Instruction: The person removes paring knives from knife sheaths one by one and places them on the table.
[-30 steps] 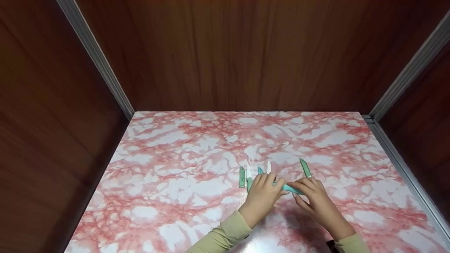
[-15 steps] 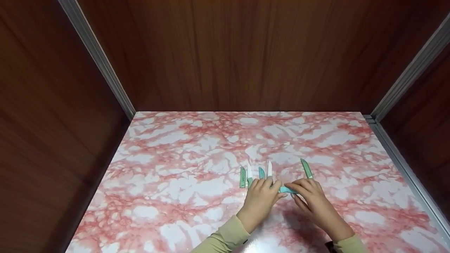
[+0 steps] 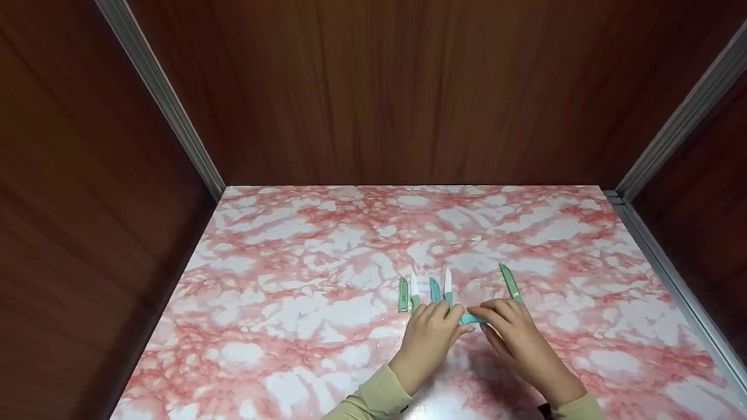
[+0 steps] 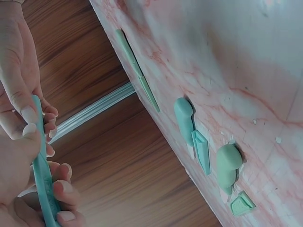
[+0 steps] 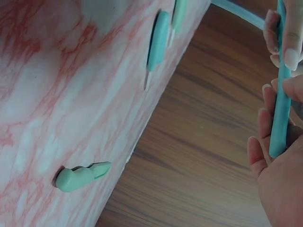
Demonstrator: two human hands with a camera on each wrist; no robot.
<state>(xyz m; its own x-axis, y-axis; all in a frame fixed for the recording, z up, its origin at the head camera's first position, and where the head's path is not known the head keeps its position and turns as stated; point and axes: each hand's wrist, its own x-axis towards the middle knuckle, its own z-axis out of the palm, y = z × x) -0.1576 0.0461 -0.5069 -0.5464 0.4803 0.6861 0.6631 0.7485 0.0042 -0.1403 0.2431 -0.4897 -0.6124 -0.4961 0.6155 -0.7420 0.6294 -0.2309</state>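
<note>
Teal knife [image 3: 473, 318] in two hands [image 3: 429, 335] [image 3: 520, 341], two bare knives [image 3: 415, 290] [image 3: 448, 287], two loose sheaths [image 3: 403, 294] [image 3: 435, 290]

Resembling an enclosed work booth [image 3: 373, 93], without revealing the wider premises. Displaying dark wood-grain panels [image 3: 76, 204] on three sides, meeting at grey metal corner strips [image 3: 165, 99], and closely enclosing a worktop [image 3: 292, 245] surfaced in a red-and-white marble pattern.

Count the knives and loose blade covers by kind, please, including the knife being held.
Uncovered knives: 2 (bare green knife, bare teal knife)
Loose covers: 2 (green cover, teal cover)
Covered knives: 2 (covered green knife, held teal knife)
Total: 6
</note>
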